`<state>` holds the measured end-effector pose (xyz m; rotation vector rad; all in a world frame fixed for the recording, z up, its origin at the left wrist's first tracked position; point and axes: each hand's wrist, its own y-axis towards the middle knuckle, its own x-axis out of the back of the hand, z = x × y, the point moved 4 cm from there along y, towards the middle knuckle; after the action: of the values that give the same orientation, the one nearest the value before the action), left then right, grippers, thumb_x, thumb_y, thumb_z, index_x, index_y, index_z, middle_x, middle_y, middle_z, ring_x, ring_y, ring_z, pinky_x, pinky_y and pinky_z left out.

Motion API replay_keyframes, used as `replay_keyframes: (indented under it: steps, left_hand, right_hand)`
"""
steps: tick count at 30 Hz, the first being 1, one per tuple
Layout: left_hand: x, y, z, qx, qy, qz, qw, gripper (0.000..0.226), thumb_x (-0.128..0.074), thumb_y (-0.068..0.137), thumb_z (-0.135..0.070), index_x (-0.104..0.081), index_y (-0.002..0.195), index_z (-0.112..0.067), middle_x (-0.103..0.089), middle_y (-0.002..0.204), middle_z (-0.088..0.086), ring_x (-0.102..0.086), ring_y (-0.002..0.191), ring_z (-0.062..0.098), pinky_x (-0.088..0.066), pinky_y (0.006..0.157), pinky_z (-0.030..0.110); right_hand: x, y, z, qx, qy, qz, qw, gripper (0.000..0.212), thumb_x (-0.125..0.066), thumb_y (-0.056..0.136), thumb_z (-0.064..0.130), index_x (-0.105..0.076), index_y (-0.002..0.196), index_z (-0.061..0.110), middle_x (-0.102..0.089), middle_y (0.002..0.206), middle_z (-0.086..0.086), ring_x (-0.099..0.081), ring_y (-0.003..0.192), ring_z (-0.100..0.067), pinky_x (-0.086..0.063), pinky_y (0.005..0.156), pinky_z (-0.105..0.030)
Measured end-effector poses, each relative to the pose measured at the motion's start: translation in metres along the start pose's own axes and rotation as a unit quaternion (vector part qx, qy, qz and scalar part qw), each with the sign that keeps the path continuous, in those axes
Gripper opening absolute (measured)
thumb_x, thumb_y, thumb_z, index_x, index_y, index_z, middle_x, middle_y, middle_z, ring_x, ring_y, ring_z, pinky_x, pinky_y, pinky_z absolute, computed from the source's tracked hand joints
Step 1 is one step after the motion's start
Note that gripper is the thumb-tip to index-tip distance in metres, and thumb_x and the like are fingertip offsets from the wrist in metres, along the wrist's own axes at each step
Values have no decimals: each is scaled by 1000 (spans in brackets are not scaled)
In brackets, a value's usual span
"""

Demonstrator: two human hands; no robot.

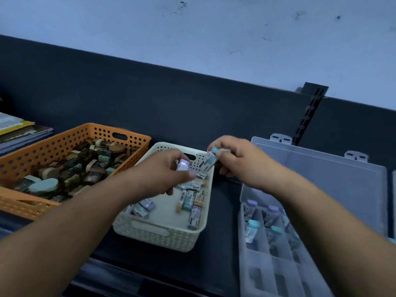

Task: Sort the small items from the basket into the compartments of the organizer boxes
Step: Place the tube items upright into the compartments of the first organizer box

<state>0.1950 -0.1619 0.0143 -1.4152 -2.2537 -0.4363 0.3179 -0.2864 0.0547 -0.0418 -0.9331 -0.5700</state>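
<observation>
A cream woven basket [159, 233] sits in the middle of the dark shelf with several small capped items [190, 203] inside. Above its far half, my left hand [162, 170] grips a purple-capped item [183, 165]. My right hand [237, 161] pinches a teal-capped item [209, 158] over the basket's far right corner. To the right lies a clear organizer box [270, 273] with its lid [321, 179] open. Purple-capped and teal-capped items [252, 229] fill its far compartments.
An orange perforated basket [53, 146] full of darker small items stands at the left. Stacked booklets [19, 131] lie beyond it at the far left. A dark back panel with a slotted upright [308, 114] runs behind everything. Another clear box edge [393, 189] shows at the far right.
</observation>
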Motion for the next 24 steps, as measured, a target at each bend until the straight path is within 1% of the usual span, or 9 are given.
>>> replay_keyframes:
  steps: [3, 5, 9, 12, 15, 18, 19, 21, 24]
  left_hand:
    - [-24, 0, -25, -6, -70, -2, 998, 15, -55, 95, -30, -64, 96, -18, -50, 67, -3, -48, 48, 8, -42, 50, 22]
    - [-42, 2, -43, -6, -112, 7, 994, 21, -48, 99, -28, -67, 94, -22, -59, 66, -2, -53, 52, 8, -44, 55, 24]
    - [-85, 3, -78, -27, -138, 52, 989, 17, -47, 99, -19, -63, 93, -15, -71, 90, 18, -59, 69, 19, -45, 54, 21]
    - [-120, 6, -99, -53, -125, 72, 988, 13, -52, 96, -14, -60, 86, -14, -70, 97, 22, -61, 76, 24, -50, 63, 28]
    - [-151, 8, -117, -72, -91, 83, 990, 9, -58, 93, -16, -62, 85, -15, -69, 91, 18, -59, 73, 19, -51, 64, 30]
    - [-181, 8, -134, -87, -75, 83, 990, 7, -62, 90, -14, -63, 84, -12, -64, 79, 13, -58, 69, 19, -56, 75, 44]
    - [-188, 7, -139, -93, -59, 79, 991, 6, -62, 89, -14, -64, 84, -11, -67, 79, 13, -59, 69, 19, -56, 75, 43]
    - [-206, 7, -147, -111, -27, 77, 990, 7, -63, 89, -14, -65, 83, -10, -72, 82, 12, -58, 62, 13, -52, 60, 30]
    - [-231, 6, -153, -124, -2, 93, 988, 11, -64, 89, -12, -65, 79, -11, -68, 62, -6, -49, 43, 1, -37, 45, 14]
  right_hand:
    - [35, -36, -5, -15, 61, -25, 998, 19, -45, 99, 14, -63, 101, 17, -60, 80, -3, -59, 67, -12, -53, 69, -29]
    - [56, -59, -13, -26, 76, -39, 996, 19, -45, 100, 12, -63, 103, 13, -59, 81, -4, -57, 68, -13, -52, 66, -24]
    - [91, -110, -41, -61, 61, -67, 994, 15, -51, 97, 15, -66, 98, 17, -65, 83, -13, -59, 70, -19, -56, 72, -34]
    - [114, -148, -68, -92, 44, -82, 991, 16, -57, 95, 16, -70, 96, 24, -71, 87, -3, -66, 75, -20, -57, 74, -33]
    - [131, -179, -93, -114, 32, -87, 989, 21, -55, 96, 16, -71, 97, 30, -71, 90, 8, -68, 79, -9, -57, 76, -25]
    - [142, -202, -116, -131, 41, -94, 986, 22, -52, 97, 12, -69, 95, 26, -68, 76, 11, -66, 72, -5, -56, 71, -24]
    - [143, -207, -122, -134, 39, -92, 986, 21, -52, 97, 13, -68, 94, 26, -67, 72, 12, -65, 69, -5, -55, 69, -24]
    - [145, -216, -136, -142, 26, -87, 986, 18, -53, 97, 16, -67, 94, 26, -67, 74, 12, -62, 67, -4, -55, 70, -27]
    - [145, -226, -154, -157, -14, -67, 985, 13, -57, 96, 19, -67, 98, 27, -70, 93, 5, -66, 79, -11, -57, 82, -35]
